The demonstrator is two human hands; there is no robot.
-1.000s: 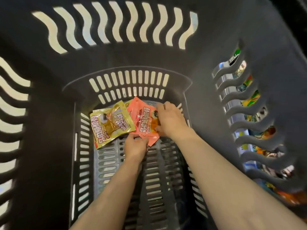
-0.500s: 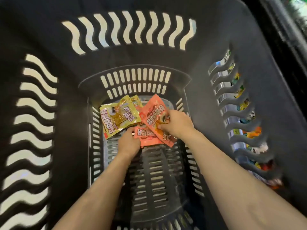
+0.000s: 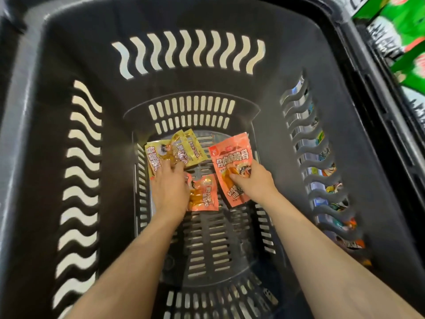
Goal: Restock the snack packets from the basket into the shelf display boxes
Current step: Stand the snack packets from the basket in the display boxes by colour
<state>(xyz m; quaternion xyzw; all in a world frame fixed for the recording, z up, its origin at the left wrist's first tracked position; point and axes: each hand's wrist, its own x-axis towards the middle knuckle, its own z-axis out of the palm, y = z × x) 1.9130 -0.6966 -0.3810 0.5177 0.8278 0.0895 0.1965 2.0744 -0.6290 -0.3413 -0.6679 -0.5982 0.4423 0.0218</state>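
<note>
Both hands down in the basket (image 3: 69, 157), on the packets.

Right hand (image 3: 251, 180) pinches an orange packet (image 3: 230, 157), lifted off the floor. Left hand (image 3: 170, 187) lies on the yellow packets (image 3: 184, 148) at the far end, fingers slightly spread, grip unclear. Second orange packet (image 3: 203, 194) lies flat between the hands, touching the left.

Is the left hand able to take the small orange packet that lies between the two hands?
Probably yes. The small orange packet lies flat on the basket floor right beside the left hand, nothing covering it. That hand rests on the yellow packets, so it must shift slightly.
</note>
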